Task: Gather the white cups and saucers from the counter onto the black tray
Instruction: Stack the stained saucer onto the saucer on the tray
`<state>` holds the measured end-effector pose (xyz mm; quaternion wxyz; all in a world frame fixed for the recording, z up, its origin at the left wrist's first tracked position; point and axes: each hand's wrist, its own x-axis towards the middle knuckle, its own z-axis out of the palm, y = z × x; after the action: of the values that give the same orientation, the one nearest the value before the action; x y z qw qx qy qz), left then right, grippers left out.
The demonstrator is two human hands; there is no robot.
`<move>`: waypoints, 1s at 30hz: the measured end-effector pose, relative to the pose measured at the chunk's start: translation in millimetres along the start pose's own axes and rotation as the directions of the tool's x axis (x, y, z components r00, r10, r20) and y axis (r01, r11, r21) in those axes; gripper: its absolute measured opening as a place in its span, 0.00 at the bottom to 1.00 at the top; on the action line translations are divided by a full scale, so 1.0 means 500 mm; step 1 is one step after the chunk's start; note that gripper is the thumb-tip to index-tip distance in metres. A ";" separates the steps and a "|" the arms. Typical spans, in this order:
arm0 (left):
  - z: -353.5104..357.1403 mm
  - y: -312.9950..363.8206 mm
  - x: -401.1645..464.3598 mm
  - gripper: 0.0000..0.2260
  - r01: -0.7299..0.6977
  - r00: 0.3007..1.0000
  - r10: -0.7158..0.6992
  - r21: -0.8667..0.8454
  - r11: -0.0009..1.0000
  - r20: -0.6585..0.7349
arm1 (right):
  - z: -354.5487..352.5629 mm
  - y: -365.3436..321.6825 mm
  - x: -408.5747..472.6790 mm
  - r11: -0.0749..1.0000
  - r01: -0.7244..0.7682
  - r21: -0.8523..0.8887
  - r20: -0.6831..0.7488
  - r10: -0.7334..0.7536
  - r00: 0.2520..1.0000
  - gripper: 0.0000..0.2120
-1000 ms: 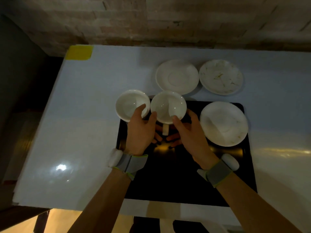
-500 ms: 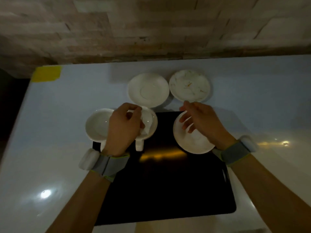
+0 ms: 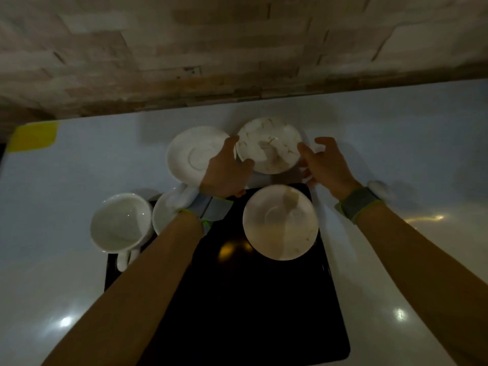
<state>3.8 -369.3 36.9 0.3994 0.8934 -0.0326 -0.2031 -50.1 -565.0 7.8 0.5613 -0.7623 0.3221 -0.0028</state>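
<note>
Saucers and cups partly sit gathered: nearest, behind both hands, the black tray (image 3: 237, 299) carries one saucer (image 3: 280, 222) under the right forearm and two cups (image 3: 120, 226) beside the left wrist. Ahead, the left hand (image 3: 224, 173) and right hand (image 3: 327, 167) bracket a stained saucer (image 3: 269, 145) on the counter (image 3: 79, 167); fingers spread, thumbs at its rim, not closed. A plain saucer (image 3: 191, 154) lies partly under the left hand. Best to pinch opposite edges and lift level.
</note>
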 end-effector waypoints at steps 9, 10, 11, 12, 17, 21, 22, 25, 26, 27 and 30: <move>0.100 0.003 0.062 0.26 0.124 0.954 -0.107 0.044 0.991 -0.279 | 0.005 0.009 0.045 0.999 -0.035 0.028 0.100 0.033 0.994 0.23; 0.103 0.002 0.062 0.26 0.156 0.936 -0.133 0.047 0.987 -0.325 | 0.007 0.008 0.047 0.999 -0.040 0.025 0.107 0.037 0.994 0.22; 0.108 -0.002 0.066 0.26 0.143 0.942 -0.130 0.020 0.990 -0.308 | 0.008 0.008 0.049 0.999 -0.042 0.022 0.113 0.040 0.993 0.21; 0.110 -0.004 0.066 0.26 0.117 0.959 -0.120 -0.025 0.993 -0.258 | 0.007 0.009 0.052 0.999 -0.040 0.017 0.117 0.038 0.992 0.20; 0.109 0.015 0.069 0.13 -0.003 0.866 0.024 0.044 0.999 -0.499 | 0.010 0.006 0.056 1.000 -0.009 0.011 0.134 0.007 0.991 0.16; 0.091 -0.015 0.065 0.26 0.014 0.971 -0.026 -0.051 0.999 -0.238 | 0.010 0.001 0.052 0.996 -0.014 0.086 0.110 0.004 0.994 0.15; 0.078 -0.015 0.054 0.29 0.038 0.992 -0.047 -0.076 0.996 -0.119 | 0.010 0.000 0.049 0.995 -0.010 0.099 0.106 0.000 0.994 0.14; 0.072 -0.008 0.037 0.30 0.058 0.990 -0.077 -0.163 0.985 -0.115 | 0.005 -0.004 0.033 0.993 0.013 0.116 0.089 -0.023 0.996 0.14; 0.070 -0.005 0.031 0.29 0.058 0.990 -0.080 -0.180 0.982 -0.114 | 0.002 -0.005 0.027 0.993 0.021 0.120 0.082 -0.031 0.996 0.15; 0.069 -0.003 0.029 0.28 0.070 0.991 -0.090 -0.189 0.979 -0.101 | 0.000 -0.006 0.019 0.992 0.029 0.125 0.075 -0.038 0.996 0.15; 0.059 -0.012 0.018 0.25 0.071 0.995 -0.084 -0.182 0.981 -0.063 | -0.006 -0.010 -0.009 0.988 0.050 0.144 0.055 -0.058 0.997 0.15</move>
<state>-0.3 -387.8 12.0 0.4709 0.8610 0.0346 -0.1891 -52.3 -564.6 14.6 0.6233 -0.7285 0.2835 -0.0186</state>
